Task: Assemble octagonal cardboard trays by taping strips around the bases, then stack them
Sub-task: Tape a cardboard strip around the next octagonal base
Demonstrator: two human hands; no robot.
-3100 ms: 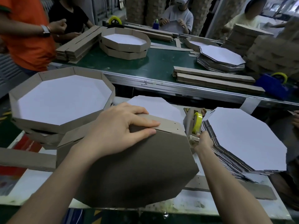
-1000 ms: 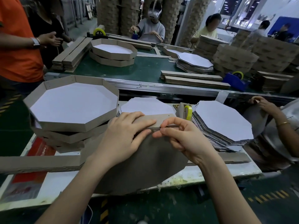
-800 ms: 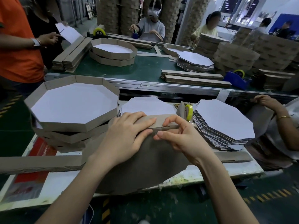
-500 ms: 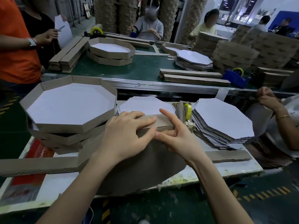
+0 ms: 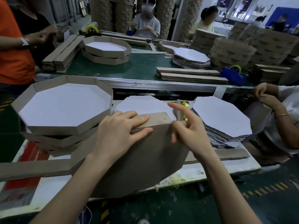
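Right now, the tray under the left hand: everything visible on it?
The tray is brown cardboard: an octagonal base stood on edge, tilted, underside toward the camera. A strip lies folded along its top edge. The left hand pinches that edge, fingers on the strip, thumb on the base. The blurred right hand is at its upper right corner; contact unclear. Its bottom overlaps the white table's near edge.

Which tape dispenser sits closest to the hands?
The tan tape dispenser, just behind the right hand on the near table. The blue dispenser and the far-left dispenser sit away on the green conveyor.
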